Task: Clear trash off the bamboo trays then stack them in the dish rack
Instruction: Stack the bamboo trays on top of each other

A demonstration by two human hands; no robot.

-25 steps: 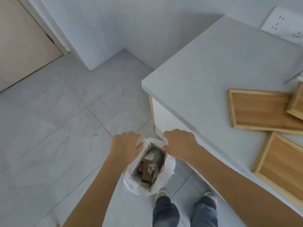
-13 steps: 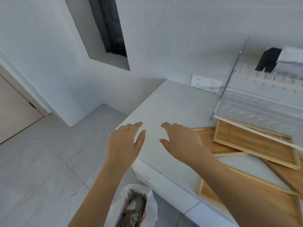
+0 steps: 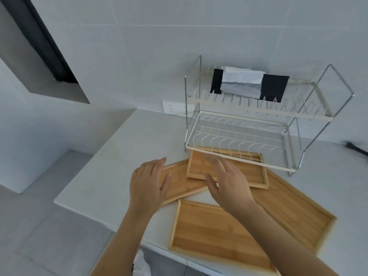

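Note:
Several bare bamboo trays lie overlapping on the white counter (image 3: 123, 156). A small tray (image 3: 249, 172) rests on top, partly under the front edge of the white wire dish rack (image 3: 239, 136). Another tray (image 3: 181, 182) lies to its left, a near tray (image 3: 209, 232) reaches the counter's front edge, and a large tray (image 3: 294, 212) sits at the right. My left hand (image 3: 148, 186) hovers open over the left tray. Over the small tray's near edge is my right hand (image 3: 227, 180), fingers spread. Neither hand holds anything.
The rack's upper tier holds a black and white tissue pack (image 3: 251, 84). A wall socket (image 3: 173, 108) sits left of the rack. A black cable end (image 3: 356, 148) lies at the far right. A white bag's edge (image 3: 139, 263) shows on the floor below the counter.
My hands let go of the white trash bag on the floor and rose over the counter. The view swung up and right from the bag to the trays and dish rack.

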